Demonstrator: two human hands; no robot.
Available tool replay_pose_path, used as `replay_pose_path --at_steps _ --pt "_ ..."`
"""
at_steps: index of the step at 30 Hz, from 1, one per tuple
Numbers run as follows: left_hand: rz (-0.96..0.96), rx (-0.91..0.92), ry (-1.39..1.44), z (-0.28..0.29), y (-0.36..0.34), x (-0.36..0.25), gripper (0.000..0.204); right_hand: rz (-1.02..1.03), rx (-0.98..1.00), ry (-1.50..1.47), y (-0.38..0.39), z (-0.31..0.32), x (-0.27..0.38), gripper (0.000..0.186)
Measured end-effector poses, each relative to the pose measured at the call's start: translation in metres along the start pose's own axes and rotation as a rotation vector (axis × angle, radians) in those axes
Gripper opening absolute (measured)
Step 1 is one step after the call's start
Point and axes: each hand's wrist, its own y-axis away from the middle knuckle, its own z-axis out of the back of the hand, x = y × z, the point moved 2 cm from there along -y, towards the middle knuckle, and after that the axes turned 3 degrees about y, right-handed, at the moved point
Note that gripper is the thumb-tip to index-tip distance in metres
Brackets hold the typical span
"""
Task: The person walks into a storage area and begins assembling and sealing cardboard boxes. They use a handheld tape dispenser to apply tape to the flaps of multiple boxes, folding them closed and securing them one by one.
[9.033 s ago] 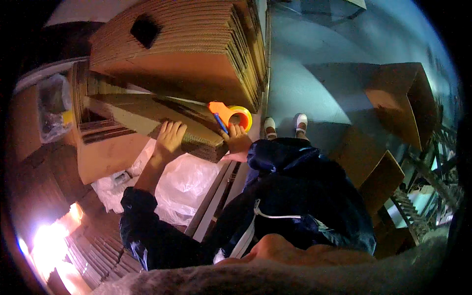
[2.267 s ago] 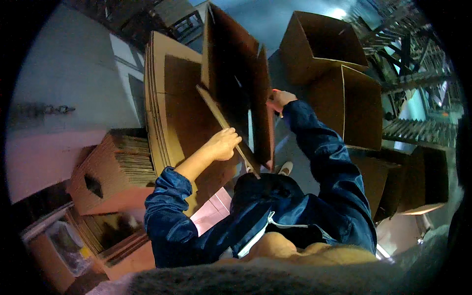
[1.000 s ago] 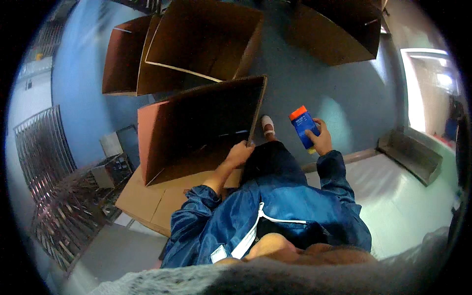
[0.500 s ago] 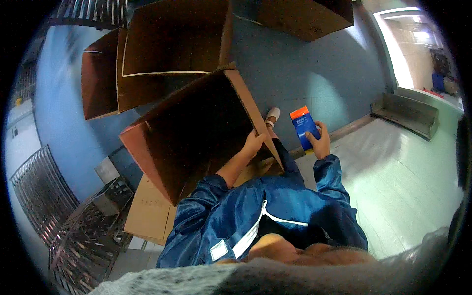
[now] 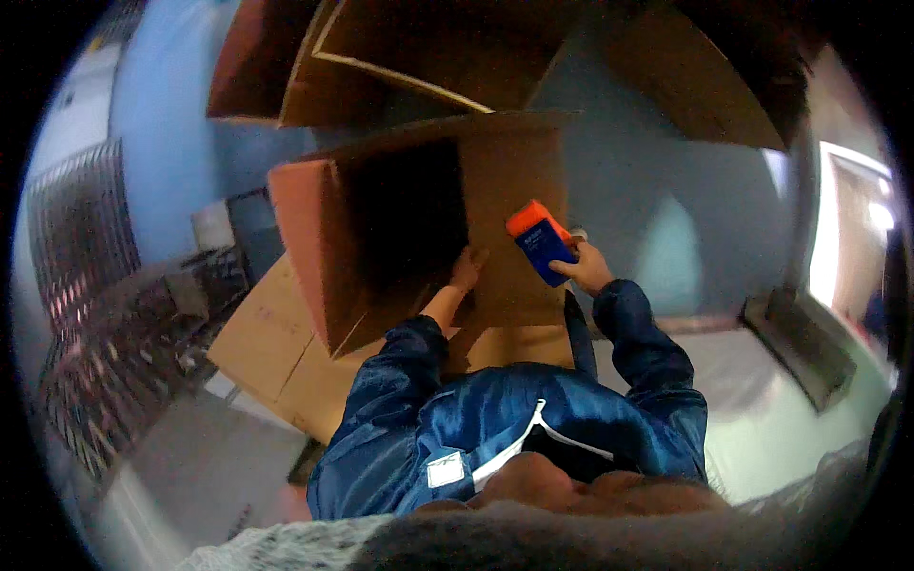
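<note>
An open cardboard box (image 5: 514, 162) lies on its side in front of me, its dark interior facing me. My left hand (image 5: 466, 266) is inside it, low near the side panel, fingers apart and slightly blurred. In my right hand (image 5: 586, 266) is an orange-and-blue tape dispenser (image 5: 538, 238), held in front of that panel. Beneath the box, flat cardboard sheets (image 5: 262, 333) reach toward my body.
More open cardboard boxes (image 5: 428, 43) stand ahead, another (image 5: 690, 71) at upper right. Metal racks (image 5: 86, 324) are at left, a grey ledge (image 5: 795, 347) and bright doorway (image 5: 833, 228) at right. The floor (image 5: 666, 228) is blue-grey.
Since half a second ago the tape dispenser moved left, in front of the box. The box turned, its side panel now facing up more broadly. My left hand shifted from the panel's edge to inside.
</note>
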Motion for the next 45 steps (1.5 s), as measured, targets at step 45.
replay_pose_path --at_steps 45 --pt "0.360 -0.379 -0.446 0.005 0.048 -0.016 0.124 0.385 -0.335 0.412 -0.083 0.017 0.126 0.050"
